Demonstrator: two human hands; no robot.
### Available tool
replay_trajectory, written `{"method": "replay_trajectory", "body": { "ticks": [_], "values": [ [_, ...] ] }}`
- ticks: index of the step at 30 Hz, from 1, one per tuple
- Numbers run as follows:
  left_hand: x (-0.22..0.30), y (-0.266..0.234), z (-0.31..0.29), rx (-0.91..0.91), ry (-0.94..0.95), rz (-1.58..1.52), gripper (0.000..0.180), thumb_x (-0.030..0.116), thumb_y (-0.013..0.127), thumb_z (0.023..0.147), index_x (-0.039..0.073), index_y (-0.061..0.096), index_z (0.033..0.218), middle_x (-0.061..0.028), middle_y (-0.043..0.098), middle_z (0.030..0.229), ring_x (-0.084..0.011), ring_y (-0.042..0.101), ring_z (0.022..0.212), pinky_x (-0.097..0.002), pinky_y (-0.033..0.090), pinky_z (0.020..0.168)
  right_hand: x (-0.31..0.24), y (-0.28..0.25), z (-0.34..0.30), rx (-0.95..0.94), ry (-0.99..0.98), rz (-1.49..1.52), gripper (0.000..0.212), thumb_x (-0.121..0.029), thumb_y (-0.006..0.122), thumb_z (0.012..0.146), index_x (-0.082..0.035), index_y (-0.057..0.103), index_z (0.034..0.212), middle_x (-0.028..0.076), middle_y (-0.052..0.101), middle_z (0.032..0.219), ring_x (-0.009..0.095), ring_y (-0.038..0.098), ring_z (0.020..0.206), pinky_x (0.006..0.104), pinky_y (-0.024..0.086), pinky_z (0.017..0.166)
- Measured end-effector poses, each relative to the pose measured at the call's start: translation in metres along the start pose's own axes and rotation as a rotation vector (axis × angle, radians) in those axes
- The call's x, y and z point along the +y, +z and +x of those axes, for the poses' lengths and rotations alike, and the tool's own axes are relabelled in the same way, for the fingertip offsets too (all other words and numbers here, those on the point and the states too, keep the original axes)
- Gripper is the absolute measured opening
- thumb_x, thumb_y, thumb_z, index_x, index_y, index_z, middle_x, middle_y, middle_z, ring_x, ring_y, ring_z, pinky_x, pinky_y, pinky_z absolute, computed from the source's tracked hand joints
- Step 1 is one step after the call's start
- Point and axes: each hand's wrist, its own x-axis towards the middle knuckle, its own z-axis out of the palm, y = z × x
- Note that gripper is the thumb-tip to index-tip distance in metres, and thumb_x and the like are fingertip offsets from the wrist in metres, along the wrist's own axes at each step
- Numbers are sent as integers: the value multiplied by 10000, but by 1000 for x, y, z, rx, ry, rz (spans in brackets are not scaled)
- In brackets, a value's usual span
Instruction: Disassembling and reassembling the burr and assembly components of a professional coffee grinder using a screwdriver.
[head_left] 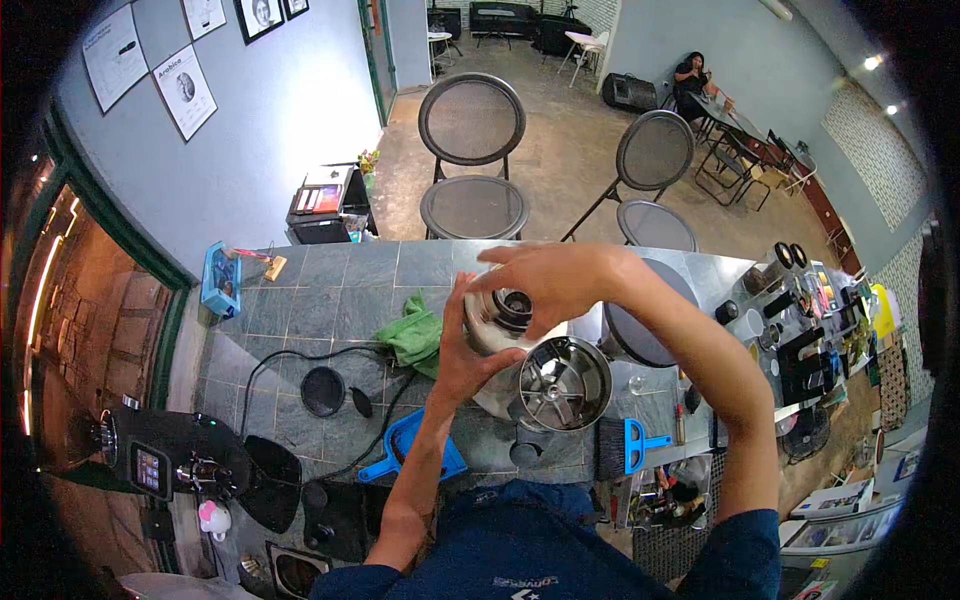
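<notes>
My left hand [465,350] curves around the near left side of a round silver part with a dark centre [513,308], its thumb stretched to the right. From the far right, my right hand [560,280] reaches over the same part, fingers bent around its rim. The part sits at the top of a pale metal machine, mostly hidden under my hands. Just in front of it is a round steel bowl [565,383] with spoke-like arms inside. A green cloth [412,335] lies crumpled left of my left hand. Below that, a blue dustpan [410,447] rests beside my left forearm.
The counter [330,265] is grey tile. A black coffee grinder [165,455] stands at left, near a black cable. A blue-handled brush [630,447] lies right of the bowl; jars and cups crowd the right end. Chairs stand beyond, and a person [690,85] sits far back.
</notes>
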Motion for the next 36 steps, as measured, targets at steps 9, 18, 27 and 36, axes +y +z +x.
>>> {"method": "replay_trajectory", "body": {
  "ticks": [9,18,27,36],
  "values": [
    [5,0,-2,4,-32,39,1432,431,1041,630,28,183,1704,-194,324,1708,-316,371,1556,-467,329,1278,0,3,-8,234,-39,-119,1060,-620,918,615,65,589,1354,331,720,1171,431,733,1094,491,611,894],
    [11,-3,-2,24,-12,32,1439,435,1041,611,7,193,1693,-194,337,1692,-333,362,1557,-466,323,1278,-26,-18,3,-143,356,136,904,-351,916,713,-104,554,1504,297,658,1321,462,681,1171,522,545,998],
    [11,-1,-1,16,-30,0,1457,420,1046,598,24,181,1702,-189,311,1724,-309,347,1574,-469,305,1292,-42,-19,1,-140,588,112,1090,-397,938,709,-59,423,1608,303,621,1368,487,676,1160,482,554,1011],
    [6,1,-2,38,-50,-112,1454,426,1048,604,10,186,1699,-194,320,1707,-322,340,1572,-455,307,1287,-43,-18,4,-38,708,25,1130,-537,936,688,1,462,1562,250,733,1191,445,711,1152,484,591,971]
  ]
}}
